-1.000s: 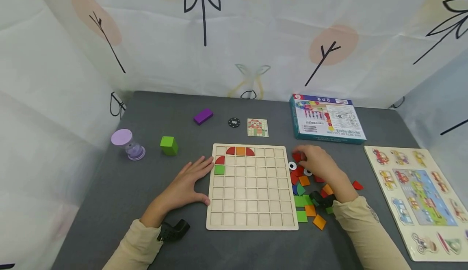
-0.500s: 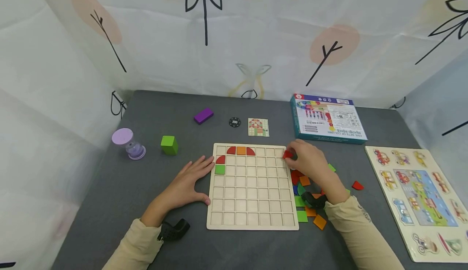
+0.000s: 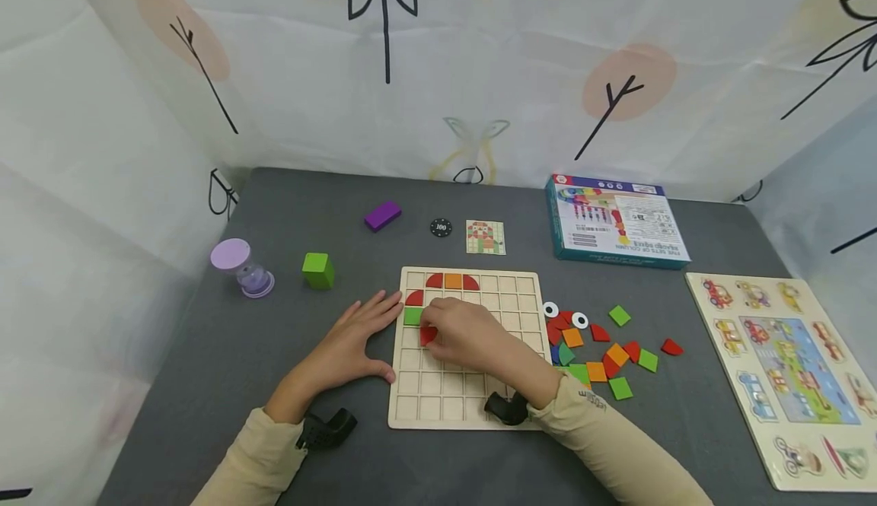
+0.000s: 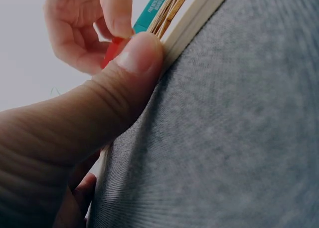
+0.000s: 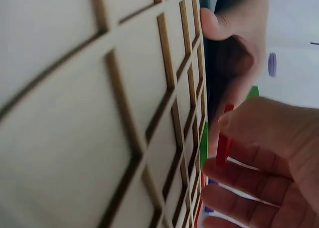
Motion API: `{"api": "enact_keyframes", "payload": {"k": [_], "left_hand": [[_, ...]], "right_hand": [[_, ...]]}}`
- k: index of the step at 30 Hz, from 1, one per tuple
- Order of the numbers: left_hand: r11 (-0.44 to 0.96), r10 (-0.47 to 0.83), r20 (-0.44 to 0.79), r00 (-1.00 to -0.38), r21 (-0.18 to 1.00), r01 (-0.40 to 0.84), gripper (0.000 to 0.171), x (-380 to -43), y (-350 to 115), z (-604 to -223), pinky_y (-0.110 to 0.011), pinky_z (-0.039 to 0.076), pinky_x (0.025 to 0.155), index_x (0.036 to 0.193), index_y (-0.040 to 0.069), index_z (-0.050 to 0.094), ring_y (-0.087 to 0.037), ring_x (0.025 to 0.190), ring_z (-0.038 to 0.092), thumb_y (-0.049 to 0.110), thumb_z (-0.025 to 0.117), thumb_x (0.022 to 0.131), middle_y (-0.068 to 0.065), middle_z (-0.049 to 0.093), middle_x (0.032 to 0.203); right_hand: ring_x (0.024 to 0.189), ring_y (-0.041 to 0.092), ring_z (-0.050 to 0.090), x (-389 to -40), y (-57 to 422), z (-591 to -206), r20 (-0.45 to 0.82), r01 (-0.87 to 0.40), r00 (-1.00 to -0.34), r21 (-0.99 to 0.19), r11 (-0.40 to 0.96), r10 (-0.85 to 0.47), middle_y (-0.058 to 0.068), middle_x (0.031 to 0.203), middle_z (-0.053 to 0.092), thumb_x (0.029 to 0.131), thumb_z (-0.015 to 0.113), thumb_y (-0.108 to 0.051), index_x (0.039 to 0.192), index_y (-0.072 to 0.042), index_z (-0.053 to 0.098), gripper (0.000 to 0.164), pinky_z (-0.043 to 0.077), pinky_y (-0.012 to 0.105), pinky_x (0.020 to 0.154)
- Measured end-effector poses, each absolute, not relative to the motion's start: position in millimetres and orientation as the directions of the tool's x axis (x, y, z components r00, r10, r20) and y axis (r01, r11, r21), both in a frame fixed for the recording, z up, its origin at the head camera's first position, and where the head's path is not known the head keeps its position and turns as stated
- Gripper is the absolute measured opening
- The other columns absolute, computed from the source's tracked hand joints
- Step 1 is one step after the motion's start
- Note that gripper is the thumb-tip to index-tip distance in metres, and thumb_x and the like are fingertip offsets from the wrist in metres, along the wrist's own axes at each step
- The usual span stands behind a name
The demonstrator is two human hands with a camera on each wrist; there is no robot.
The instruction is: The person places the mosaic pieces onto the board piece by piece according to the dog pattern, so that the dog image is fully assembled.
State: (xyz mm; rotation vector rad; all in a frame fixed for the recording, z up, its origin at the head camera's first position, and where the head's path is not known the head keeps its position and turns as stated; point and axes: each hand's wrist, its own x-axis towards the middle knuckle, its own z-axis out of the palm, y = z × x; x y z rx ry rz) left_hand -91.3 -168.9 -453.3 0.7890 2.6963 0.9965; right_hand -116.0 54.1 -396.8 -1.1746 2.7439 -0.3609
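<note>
**Red pc. pinched over wooden grid, L hand spread at its edge**

Dark-grey table [image 3: 342, 240]: a person's R hand [image 3: 473, 335] grips a red pc. [image 3: 428, 336] btwn thumb & fingers above the L part of a wooden grid board [image 3: 425, 407], just below & to the R of a green sq. [image 3: 412, 316]. R wrist view shows the pc. clear of the board, tipped up on edge. L hand [image 3: 346, 346] lies wide, fingers spread, w/ thumb & fingertips at the board's L edge.

Set in the grid: the green sq., a red quarter-round [image 3: 415, 297] directly above it, & in the top row an orange sq. [image 3: 453, 281] btwn two more red pcs. [image 3: 435, 281].

R of the board: loose pcs. in red, orange, green & blue, w/ two white rings [image 3: 579, 319] w/ dark centres among them. Farther R, a picture puzzle board [image 3: 788, 399]; behind, a teal-sided box [image 3: 620, 221].

Beyond the grid's far edge: a small patterned card [image 3: 486, 237], black chip [image 3: 441, 227] marked "100" & purple block [image 3: 382, 216]. Far L: green cube [image 3: 318, 271] & lilac-capped hourglass [image 3: 242, 268].
</note>
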Motion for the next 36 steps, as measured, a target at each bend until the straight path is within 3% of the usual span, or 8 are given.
{"api": "enact_keyframes", "payload": {"k": [21,36], "left_hand": [[0.633,0.533,0.036,-0.846,0.646,0.426,0.103,-92.0,-168.8,-453.6,-0.049,0.006,0.106,0.140,0.014,0.029,-0.021,0.136,0.011,0.048,0.075,0.055,0.003,0.020,0.147],[0.636,0.530,0.028,-0.848,0.649,0.419,0.103,-91.0,-168.6,-450.0,-0.050,0.006,0.106,0.140,0.013,0.029,-0.022,0.136,0.011,0.048,0.076,0.055,0.002,0.021,0.147]], "right_hand": [[0.069,0.007,0.048,-113.8,35.3,-403.7,-0.032,-0.659,-0.736,-0.200,0.725,-0.677,-0.008,0.078,0.051,0.074,0.066,-0.020,0.087,-0.017,0.064,0.014,0.040,0.020,0.052],[0.070,0.009,0.051,-111.3,26.4,-400.9,-0.043,-0.685,-0.719,-0.126,0.717,-0.694,-0.006,0.084,0.055,0.075,0.068,-0.023,0.094,-0.017,0.066,0.020,0.042,0.023,0.054]]}}
